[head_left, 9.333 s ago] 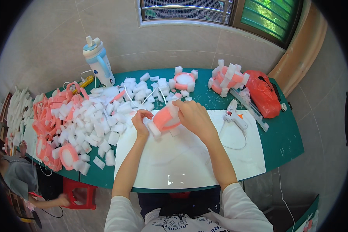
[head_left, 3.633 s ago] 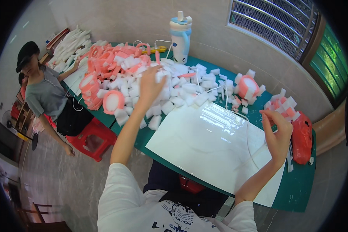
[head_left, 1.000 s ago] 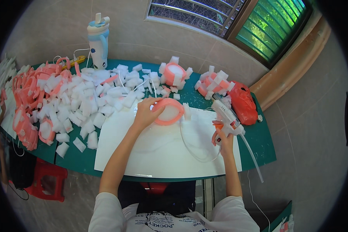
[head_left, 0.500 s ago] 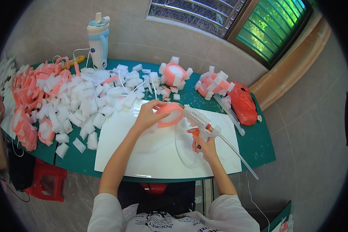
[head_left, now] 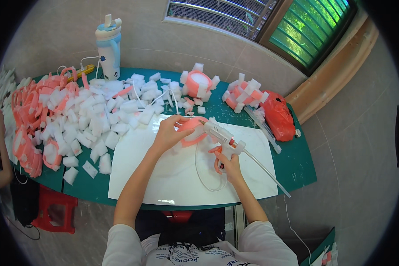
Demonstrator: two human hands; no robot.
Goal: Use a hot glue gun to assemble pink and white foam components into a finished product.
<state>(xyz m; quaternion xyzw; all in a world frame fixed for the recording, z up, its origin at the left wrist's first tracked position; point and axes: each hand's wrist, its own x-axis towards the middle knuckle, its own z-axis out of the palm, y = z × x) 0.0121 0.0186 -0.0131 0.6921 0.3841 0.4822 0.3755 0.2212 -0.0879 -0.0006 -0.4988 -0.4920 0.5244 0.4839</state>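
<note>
My left hand (head_left: 167, 134) is closed on the left edge of a pink-and-white foam piece (head_left: 189, 141) with a rounded shape, over the white board. In my right hand (head_left: 229, 166) is a white hot glue gun (head_left: 218, 132) with an orange trigger, its fingers wrapped round the handle. A long clear glue stick (head_left: 268, 174) sticks out of the gun's back end. The nozzle lies over the upper part of the foam piece; whether it touches cannot be made out. The gun's body hides the piece's right side.
A white board (head_left: 164, 181) lies on the green table (head_left: 303, 170). White foam blocks (head_left: 91, 128) and pink foam pieces (head_left: 29, 146) heap up at left. Two block-studded pink pieces (head_left: 198, 83), a red bag (head_left: 278, 116) and a bottle (head_left: 109, 51) stand behind. A person's arm (head_left: 3, 150) shows far left.
The glue gun has shifted left, bringing its nozzle from the foam piece's right edge to over its upper part. My left hand keeps its hold and has hardly moved.
</note>
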